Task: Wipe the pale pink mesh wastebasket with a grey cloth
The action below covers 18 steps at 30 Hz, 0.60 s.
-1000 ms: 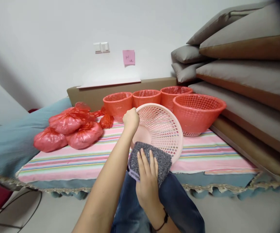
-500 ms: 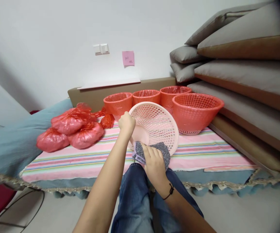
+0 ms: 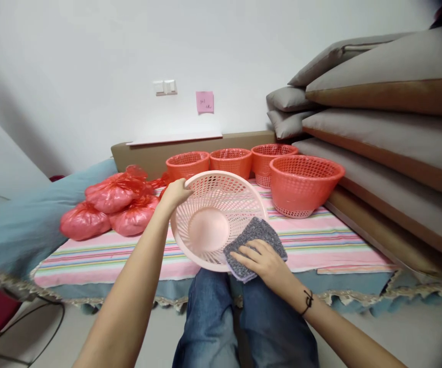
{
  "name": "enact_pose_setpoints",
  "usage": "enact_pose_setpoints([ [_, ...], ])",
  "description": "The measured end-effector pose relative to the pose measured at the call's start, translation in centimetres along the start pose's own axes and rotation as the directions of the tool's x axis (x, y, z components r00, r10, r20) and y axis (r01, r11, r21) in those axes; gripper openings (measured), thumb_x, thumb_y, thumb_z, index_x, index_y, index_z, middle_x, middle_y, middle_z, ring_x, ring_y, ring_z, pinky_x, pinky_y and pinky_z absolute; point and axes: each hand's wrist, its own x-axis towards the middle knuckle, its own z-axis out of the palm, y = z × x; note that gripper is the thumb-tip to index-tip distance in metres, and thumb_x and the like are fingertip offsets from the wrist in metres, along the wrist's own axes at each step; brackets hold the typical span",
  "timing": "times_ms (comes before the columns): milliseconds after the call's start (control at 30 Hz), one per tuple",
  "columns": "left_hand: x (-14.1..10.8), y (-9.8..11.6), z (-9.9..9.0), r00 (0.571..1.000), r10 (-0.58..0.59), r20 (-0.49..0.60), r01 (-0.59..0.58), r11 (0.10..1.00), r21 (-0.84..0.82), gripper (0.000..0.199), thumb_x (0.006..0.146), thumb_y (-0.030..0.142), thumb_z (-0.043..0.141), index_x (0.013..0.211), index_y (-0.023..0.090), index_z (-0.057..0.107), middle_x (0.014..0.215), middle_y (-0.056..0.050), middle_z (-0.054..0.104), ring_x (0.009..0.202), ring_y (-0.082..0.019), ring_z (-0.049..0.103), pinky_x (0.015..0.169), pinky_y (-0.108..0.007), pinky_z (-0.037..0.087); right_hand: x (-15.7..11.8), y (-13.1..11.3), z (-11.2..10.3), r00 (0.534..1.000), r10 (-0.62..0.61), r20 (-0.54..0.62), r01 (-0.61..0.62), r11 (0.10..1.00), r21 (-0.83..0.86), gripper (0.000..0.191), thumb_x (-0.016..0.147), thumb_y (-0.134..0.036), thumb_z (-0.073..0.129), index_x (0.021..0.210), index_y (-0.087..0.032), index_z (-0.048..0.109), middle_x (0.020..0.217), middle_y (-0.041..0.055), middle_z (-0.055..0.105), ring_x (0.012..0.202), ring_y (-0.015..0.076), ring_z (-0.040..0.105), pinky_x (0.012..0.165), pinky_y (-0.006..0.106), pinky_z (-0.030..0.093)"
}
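Observation:
A pale pink plastic basket (image 3: 208, 231) with a mesh wall is tilted toward me above my knees, its solid round bottom facing me. My left hand (image 3: 175, 197) grips its rim at the upper left. My right hand (image 3: 261, 259) holds a grey cloth (image 3: 261, 231) with a lilac edge against the rim at the lower right. The cloth hides that part of the rim, and its folds lie partly under my fingers. Behind the pink basket stand several red mesh baskets, the nearest red basket (image 3: 301, 189) being at the right.
Several knotted red plastic bags (image 3: 109, 197) are piled at the left on the striped pink cover (image 3: 109, 261). Grey and brown cushions (image 3: 389, 133) are stacked high on the right. A pink paper note (image 3: 205, 102) and a white switch (image 3: 164, 87) are on the wall.
The pink basket has shifted left and now faces me more. My left hand moved left with it. My right hand and the cloth slid a little right along the rim, and the cloth looks more spread out.

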Motion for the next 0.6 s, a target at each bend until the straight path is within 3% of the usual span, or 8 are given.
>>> enact_pose_setpoints([
  [133, 0.3, -0.9, 1.5, 1.0, 0.03, 0.003, -0.03, 0.998, -0.063, 0.011, 0.079, 0.027, 0.062, 0.085, 0.018, 0.065, 0.094, -0.008, 0.073, 0.095, -0.025, 0.068, 0.086, -0.032, 0.051, -0.8, 3.5, -1.6, 1.0, -0.019, -0.003, 0.019, 0.998, -0.054, 0.052, 0.096, -0.007, 0.049, 0.141, -0.03, 0.055, 0.124, 0.0024, 0.069, 0.121, 0.0193, 0.054, 0.11, 0.042, 0.043],
  [300, -0.4, -0.9, 4.2, 0.999, 0.004, -0.049, -0.014, 0.981, -0.194, 0.035, 0.087, 0.021, 0.05, 0.122, 0.02, 0.055, 0.109, -0.007, 0.072, 0.096, -0.02, 0.068, 0.082, -0.031, 0.055, -1.2, 5.6, -1.9, 0.999, 0.034, 0.036, -0.029, 0.99, -0.136, 0.055, 0.092, -0.001, 0.044, 0.138, -0.028, 0.058, 0.13, 0.0034, 0.067, 0.128, 0.022, 0.052, 0.115, 0.046, 0.04],
  [467, -0.6, -0.4, 4.9, 0.998, 0.027, -0.061, -0.048, 0.921, -0.387, 0.05, 0.081, 0.013, 0.049, 0.129, 0.025, 0.055, 0.121, -0.004, 0.07, 0.098, -0.019, 0.068, 0.076, -0.027, 0.057, -1.6, 4.0, -1.8, 0.996, 0.076, 0.046, -0.071, 0.992, -0.101, 0.061, 0.09, 0.0, 0.037, 0.146, -0.022, 0.05, 0.143, 0.0062, 0.058, 0.137, 0.0241, 0.044, 0.116, 0.051, 0.037],
  [600, -0.5, 1.4, 5.3, 0.997, -0.046, -0.057, 0.024, 0.94, -0.34, 0.049, 0.082, 0.013, 0.048, 0.128, 0.026, 0.058, 0.117, -0.004, 0.072, 0.095, -0.02, 0.069, 0.076, -0.028, 0.056, -0.9, 0.1, -0.9, 0.983, 0.182, 0.002, -0.182, 0.982, -0.055, 0.065, 0.084, 0.002, 0.035, 0.146, -0.015, 0.049, 0.135, 0.0112, 0.063, 0.126, 0.0258, 0.051, 0.112, 0.051, 0.041],
])
